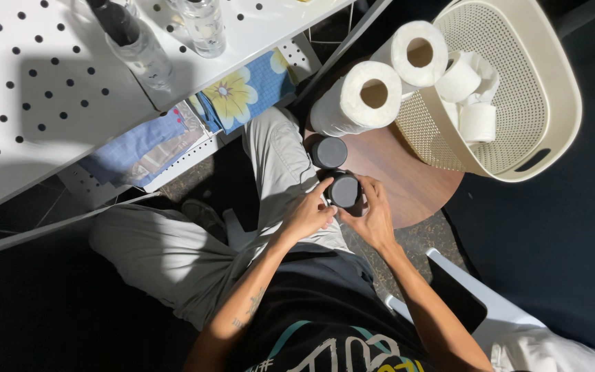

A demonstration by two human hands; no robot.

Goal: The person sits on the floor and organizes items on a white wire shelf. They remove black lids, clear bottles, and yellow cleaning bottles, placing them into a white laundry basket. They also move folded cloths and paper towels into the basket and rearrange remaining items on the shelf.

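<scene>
I see my left hand (308, 215) and right hand (374, 217) with fingers wrapped around a dark round jar (344, 190) at the round wooden table (408, 182) edge. A second dark jar (328, 152) sits just behind (lid on). Farther off, a cream basket (552, 89) holds paper rolls (478, 122).

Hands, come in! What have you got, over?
Left hand and right hand both grip one dark jar. Second dark jar beside it on round table. Nothing blocking.
</scene>
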